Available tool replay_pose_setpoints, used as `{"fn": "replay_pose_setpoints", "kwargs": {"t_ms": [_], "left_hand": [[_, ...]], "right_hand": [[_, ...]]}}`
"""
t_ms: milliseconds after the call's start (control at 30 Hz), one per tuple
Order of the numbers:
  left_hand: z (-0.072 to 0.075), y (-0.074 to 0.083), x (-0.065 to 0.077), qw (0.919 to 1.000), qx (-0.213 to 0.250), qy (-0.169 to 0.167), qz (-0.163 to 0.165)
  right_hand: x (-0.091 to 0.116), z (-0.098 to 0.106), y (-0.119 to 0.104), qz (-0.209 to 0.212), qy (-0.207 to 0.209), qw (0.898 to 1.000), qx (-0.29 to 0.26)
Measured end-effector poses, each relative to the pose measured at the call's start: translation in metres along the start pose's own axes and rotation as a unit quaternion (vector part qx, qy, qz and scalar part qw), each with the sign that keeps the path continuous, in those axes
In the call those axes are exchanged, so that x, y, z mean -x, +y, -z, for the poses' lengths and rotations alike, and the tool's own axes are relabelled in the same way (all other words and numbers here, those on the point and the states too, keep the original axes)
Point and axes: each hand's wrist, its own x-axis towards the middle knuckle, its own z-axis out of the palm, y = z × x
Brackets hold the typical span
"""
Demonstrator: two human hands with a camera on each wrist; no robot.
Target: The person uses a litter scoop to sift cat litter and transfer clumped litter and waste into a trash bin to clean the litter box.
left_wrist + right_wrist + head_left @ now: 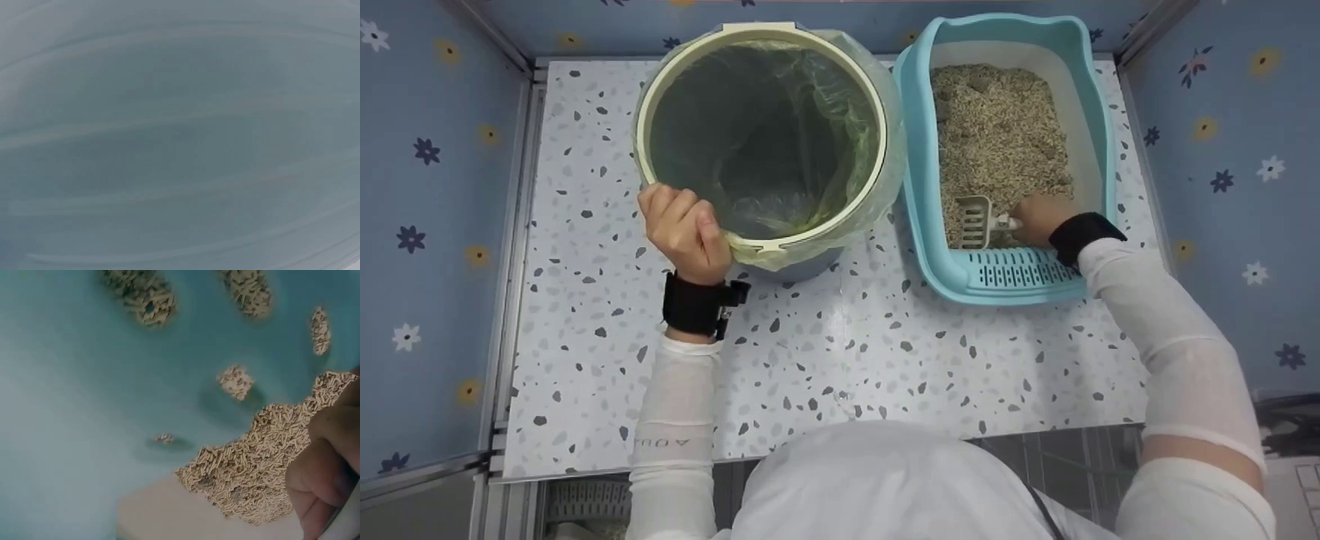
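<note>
My left hand (686,232) grips the cream rim (757,30) of a round bin at its near left edge. A thin yellowish bag (847,105) lines the bin and folds over the outside; the bin's ribbed blue-grey side (180,152) fills the left wrist view. At the near end of a turquoise litter box (919,180), my right hand (1039,217) holds a slotted litter scoop (975,217) by its handle. The scoop's head lies at the litter (997,142). In the right wrist view, curled fingers (318,472) hold the pale handle above the pellets (270,461).
Bin and box stand side by side on a speckled white table (840,352). Darker clumps (981,79) lie toward the litter's far end. A perforated ledge (1020,277) forms the box's near edge. Blue flowered panels (1222,225) enclose the table's sides and back.
</note>
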Motion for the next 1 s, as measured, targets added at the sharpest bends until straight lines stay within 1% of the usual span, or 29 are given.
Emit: {"fn": "replay_pose_setpoints", "kwargs": {"t_ms": [133, 200, 333, 500, 567, 733, 833, 1000], "left_hand": [[0.001, 0.000, 0.000, 1.0000, 0.001, 0.000, 0.000], [0.001, -0.001, 0.000, 1.0000, 0.002, 0.001, 0.001], [0.002, -0.008, 0.005, 1.0000, -0.001, 0.001, 0.001], [0.002, -0.001, 0.002, 1.0000, 0.007, -0.006, 0.001], [0.002, 0.004, -0.001, 0.9999, 0.009, -0.009, 0.001], [0.001, 0.003, 0.000, 0.9999, 0.008, -0.013, 0.000], [0.001, 0.003, 0.000, 0.9999, 0.007, -0.014, 0.000], [0.003, 0.003, -0.001, 0.9999, 0.006, -0.012, 0.000]], "right_hand": [[0.002, -0.001, -0.005, -0.005, 0.006, 1.000, 0.004], [0.002, -0.002, -0.006, -0.005, 0.002, 1.000, 0.000], [0.003, -0.004, -0.007, 0.002, -0.007, 1.000, -0.012], [0.006, -0.011, -0.001, 0.010, 0.004, 0.999, -0.034], [0.007, -0.013, 0.001, 0.012, 0.010, 0.999, -0.047], [0.013, -0.016, 0.006, 0.015, 0.025, 0.995, -0.091], [0.016, -0.017, 0.009, 0.011, 0.037, 0.992, -0.122], [0.018, -0.020, 0.014, 0.000, 0.068, 0.984, -0.162]]}}
